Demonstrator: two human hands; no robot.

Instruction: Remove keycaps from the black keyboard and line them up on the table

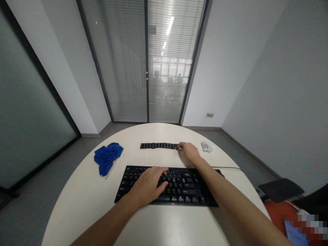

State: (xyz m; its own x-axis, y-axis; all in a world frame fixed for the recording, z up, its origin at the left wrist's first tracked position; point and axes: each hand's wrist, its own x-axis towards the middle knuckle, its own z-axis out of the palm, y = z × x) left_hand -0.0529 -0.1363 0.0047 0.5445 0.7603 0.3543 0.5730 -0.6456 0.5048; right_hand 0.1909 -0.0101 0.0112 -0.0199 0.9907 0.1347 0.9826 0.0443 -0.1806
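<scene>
A black keyboard (189, 196) lies on the round white table (159, 222). Over its left and middle keys rests my left hand (150, 184), fingers apart and holding nothing. Beyond the keyboard, a row of black keycaps (160, 146) runs left to right. At the right end of that row is my right hand (189, 151), its fingertips pinched on a keycap, partly hidden by the fingers. My right forearm passes above the right part of the keyboard.
A crumpled blue cloth (106, 157) and a thin wooden stick (110, 169) lie at left. White crumpled tissue (207, 147) sits at the back right. A black cable (228, 167) crosses the right table edge. A chair (280, 189) stands at right.
</scene>
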